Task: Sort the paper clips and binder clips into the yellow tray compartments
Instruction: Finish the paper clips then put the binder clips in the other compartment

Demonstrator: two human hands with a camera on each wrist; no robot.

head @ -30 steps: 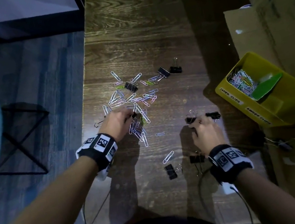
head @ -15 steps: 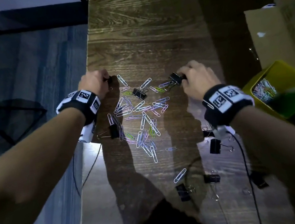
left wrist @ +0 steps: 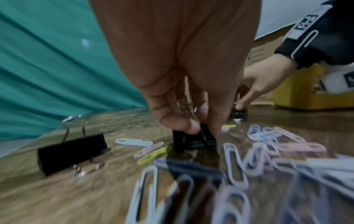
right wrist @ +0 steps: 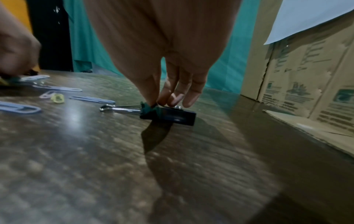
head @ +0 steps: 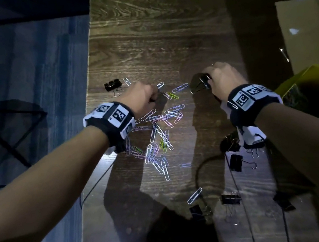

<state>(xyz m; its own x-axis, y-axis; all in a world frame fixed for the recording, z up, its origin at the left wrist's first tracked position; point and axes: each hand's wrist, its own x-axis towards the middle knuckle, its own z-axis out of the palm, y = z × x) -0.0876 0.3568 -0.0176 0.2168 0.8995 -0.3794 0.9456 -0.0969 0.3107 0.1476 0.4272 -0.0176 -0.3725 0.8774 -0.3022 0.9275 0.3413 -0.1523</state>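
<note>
From the head view, the pile of paper clips (head: 156, 134) lies in the middle of the wooden table (head: 160, 35). The left hand (head: 141, 98) is at the far left edge of the pile, fingers curled down. The right hand (head: 223, 79) is at the far right of the pile, curled onto a black binder clip (head: 201, 85). Another binder clip (head: 112, 85) sits just past the left hand. More black clips lie on the near side of the pile. The yellow tray (head: 305, 82) is well to the right of the pile, partly hidden by the right arm.

On the left wrist view, the thumb and fingers (left wrist: 184, 125) pinch a small black clip (left wrist: 195, 139) that touches the table, with its wire handles up between the fingers. The pile is right beside it.

On the right wrist view, the fingertips (right wrist: 172, 97) pinch the top of the binder clip (right wrist: 172, 115), which lies flat on the table with one silver handle pointing toward the pile.

I think this is the step of picking up binder clips, one in each hand. Next, both hands need to lift and carry them over to the tray, to the binder clip side, and drop them in.
</note>
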